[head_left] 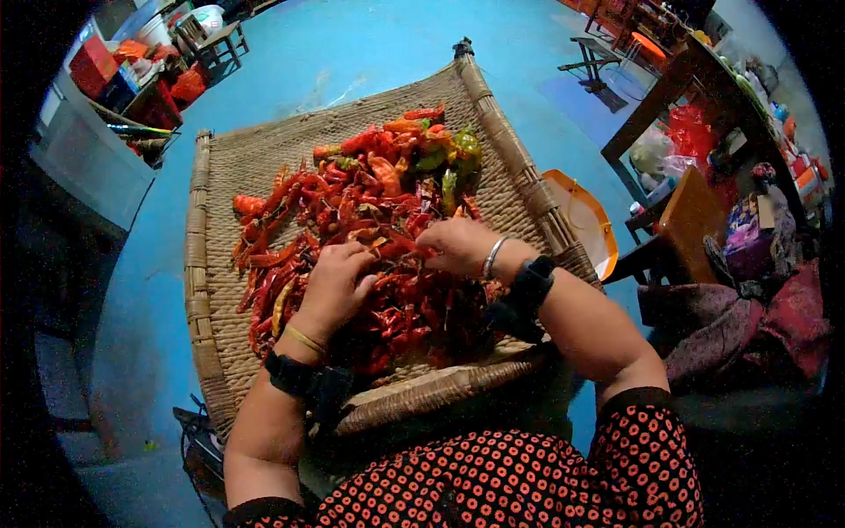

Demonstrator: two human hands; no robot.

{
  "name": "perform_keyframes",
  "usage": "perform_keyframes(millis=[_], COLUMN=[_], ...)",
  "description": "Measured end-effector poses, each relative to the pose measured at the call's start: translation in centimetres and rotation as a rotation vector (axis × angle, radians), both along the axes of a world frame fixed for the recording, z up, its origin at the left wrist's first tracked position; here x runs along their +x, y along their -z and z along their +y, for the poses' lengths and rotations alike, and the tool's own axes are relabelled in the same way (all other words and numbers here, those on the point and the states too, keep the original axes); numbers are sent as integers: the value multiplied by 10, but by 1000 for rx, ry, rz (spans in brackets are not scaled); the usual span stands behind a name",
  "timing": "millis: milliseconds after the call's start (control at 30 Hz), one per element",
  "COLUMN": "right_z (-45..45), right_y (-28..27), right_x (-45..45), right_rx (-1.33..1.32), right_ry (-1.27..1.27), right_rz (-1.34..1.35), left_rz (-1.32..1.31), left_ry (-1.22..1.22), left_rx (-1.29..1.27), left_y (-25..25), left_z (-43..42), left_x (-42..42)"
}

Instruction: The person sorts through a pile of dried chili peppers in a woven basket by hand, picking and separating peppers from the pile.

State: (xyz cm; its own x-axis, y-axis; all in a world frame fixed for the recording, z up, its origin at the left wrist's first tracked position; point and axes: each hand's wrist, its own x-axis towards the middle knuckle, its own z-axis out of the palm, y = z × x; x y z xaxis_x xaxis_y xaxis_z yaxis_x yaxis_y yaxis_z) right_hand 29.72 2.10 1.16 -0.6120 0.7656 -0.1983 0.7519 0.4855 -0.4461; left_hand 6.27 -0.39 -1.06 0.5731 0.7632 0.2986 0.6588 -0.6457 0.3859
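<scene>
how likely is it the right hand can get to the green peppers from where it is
Quite likely yes: the right hand is in the same pile, and the green peppers lie at its far right, largely uncovered, with nothing tall blocking the way, only low red chilies nearby.

Red peppers [352, 204] heaped on woven matting [255, 158]
1 loose pile, many wrinkled; green peppers [464, 153] lie at its far right edge.
</scene>
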Motion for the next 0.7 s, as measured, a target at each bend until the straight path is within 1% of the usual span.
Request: perform_keyframes(millis=[33,100,133,167,233,300,367,433,467,500,567,600,633,667,700], right_z=[-3,-3,-1,2,-4,-6,-6,-7,-6,-7,-8,-9,-7,-5,-2], right_y=[1,20,22,35,23,19,25,20,18,14,11,1,1,2,2], right_x=[-5,-6,-5,-5,-12,-19,-17,-15,-13,-12,-6,-4,-4,-2,1], right_rx=[35,84,75,55,-53,-41,-17,67,-17,-23,-57,-60,15,77,140], right_ry=[-11,42,-56,-125,-154,-114,-113,-155,-124,-126,-23,-42,-23,-3,17], right_rz=[-17,-49,26,132,41,-163,-145,-18,-44,-41,37,94,61,122,184], left_rz=[3,-96,-61,-27,-61,-114,-137,-68,-67,-84,-99,-65,-31,-28,-92], left_ry=[-7,61,123,175,239,252,271,220,215,224,228,238,246,236,191], left_rx=[8,-101,-127,-100,-260,-292,-246,-374,-374,-331,-303,-288,-279,-293,-253], left_y=[1,0,-1,3,8,1,5,-15,-14,-10,-6,-7,-7,-8,-10], left_z=[-2,-6,-3,-2,-3,-8,-7,-13,-11,-11,-12,-10,-9,-8,-7], left_x=[-1,1,2,3,5,4,2,9,8,7,5,5,4,4,5])
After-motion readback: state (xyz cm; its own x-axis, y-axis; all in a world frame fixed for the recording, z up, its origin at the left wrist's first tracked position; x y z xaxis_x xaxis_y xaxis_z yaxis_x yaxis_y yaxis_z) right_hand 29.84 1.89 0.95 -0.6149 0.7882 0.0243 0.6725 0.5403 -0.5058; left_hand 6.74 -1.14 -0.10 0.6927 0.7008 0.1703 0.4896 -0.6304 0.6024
